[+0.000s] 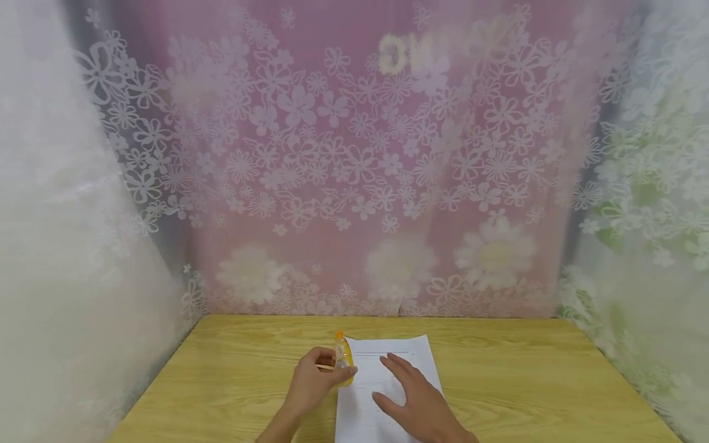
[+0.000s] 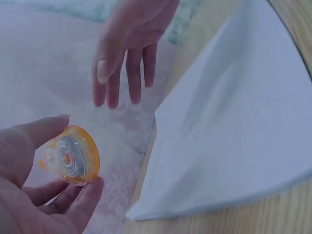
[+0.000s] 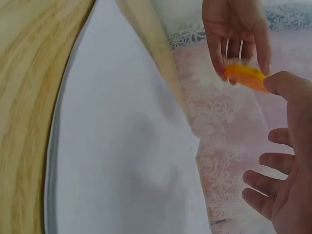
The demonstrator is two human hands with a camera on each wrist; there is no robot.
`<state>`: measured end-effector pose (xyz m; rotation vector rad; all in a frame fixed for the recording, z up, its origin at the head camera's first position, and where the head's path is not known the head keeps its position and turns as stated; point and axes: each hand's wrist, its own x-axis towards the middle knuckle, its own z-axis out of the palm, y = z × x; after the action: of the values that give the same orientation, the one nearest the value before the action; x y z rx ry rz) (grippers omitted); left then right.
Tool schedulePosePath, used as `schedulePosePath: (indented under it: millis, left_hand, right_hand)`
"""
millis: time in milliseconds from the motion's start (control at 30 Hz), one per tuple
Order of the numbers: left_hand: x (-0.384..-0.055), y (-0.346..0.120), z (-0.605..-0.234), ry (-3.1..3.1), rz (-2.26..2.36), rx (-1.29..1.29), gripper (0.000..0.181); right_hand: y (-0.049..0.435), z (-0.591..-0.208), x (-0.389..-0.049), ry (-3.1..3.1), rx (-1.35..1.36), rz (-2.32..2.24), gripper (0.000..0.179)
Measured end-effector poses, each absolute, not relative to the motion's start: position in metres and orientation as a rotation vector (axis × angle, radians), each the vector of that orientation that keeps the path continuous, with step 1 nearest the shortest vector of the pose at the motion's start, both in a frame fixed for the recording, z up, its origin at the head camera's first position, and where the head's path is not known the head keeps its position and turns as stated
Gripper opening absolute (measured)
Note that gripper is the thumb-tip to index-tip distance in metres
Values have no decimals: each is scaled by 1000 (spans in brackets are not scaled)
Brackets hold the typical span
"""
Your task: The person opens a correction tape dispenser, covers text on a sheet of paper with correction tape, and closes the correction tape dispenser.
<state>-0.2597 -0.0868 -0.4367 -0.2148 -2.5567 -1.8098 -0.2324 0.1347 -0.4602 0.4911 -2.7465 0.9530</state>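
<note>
My left hand [image 1: 311,383] pinches an orange and clear correction tape [image 1: 344,362] between thumb and fingers, above the left edge of a white printed sheet of paper [image 1: 360,415]. In the left wrist view, the round grey spool shows through the clear side of the correction tape [image 2: 73,156]. My right hand [image 1: 420,403] hovers over the right part of the paper, fingers spread and holding nothing. The right wrist view shows its thumb overlapping the end of the correction tape [image 3: 246,78].
The paper lies on a yellow wood-grain table [image 1: 498,375], and its far corners curl up a little. A pink flowered curtain [image 1: 332,184] hangs behind the table, with pale sheets [image 1: 66,246] at both sides.
</note>
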Motion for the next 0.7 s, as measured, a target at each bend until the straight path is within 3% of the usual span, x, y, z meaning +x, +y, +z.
schedulePosePath:
  millis: [700]
  left_hand:
    - [-240, -24, -438, -2383, -2101, -235, 48]
  right_hand:
    - [126, -459, -219, -2420, 280, 1268, 24]
